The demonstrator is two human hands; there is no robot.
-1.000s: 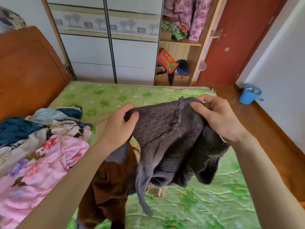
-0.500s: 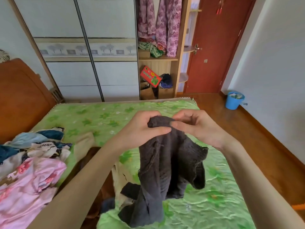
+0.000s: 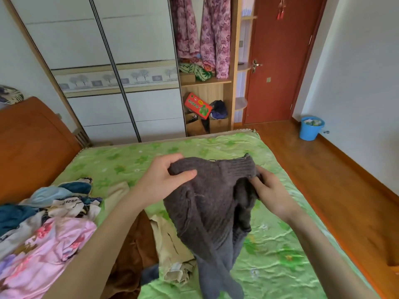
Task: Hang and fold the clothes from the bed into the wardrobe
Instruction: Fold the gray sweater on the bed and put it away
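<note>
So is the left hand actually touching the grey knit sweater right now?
Touching. The head view shows the left hand gripping the grey knit sweater, thumb pressed over its upper edge.

A bedroom's fixtures beyond the laundry.

A red-brown door point(image 3: 278, 61) stands shut at the far right, a metal lever handle point(image 3: 256, 65) on its left side and a red tassel point(image 3: 280, 7) hanging near its top. A blue bucket point(image 3: 311, 128) sits on the wooden floor point(image 3: 336, 169) against the white wall point(image 3: 362, 67), holding something pale. A wooden headboard point(image 3: 30, 145) rises at the left, with a patterned cushion point(image 3: 9, 94) behind its top edge.
</note>
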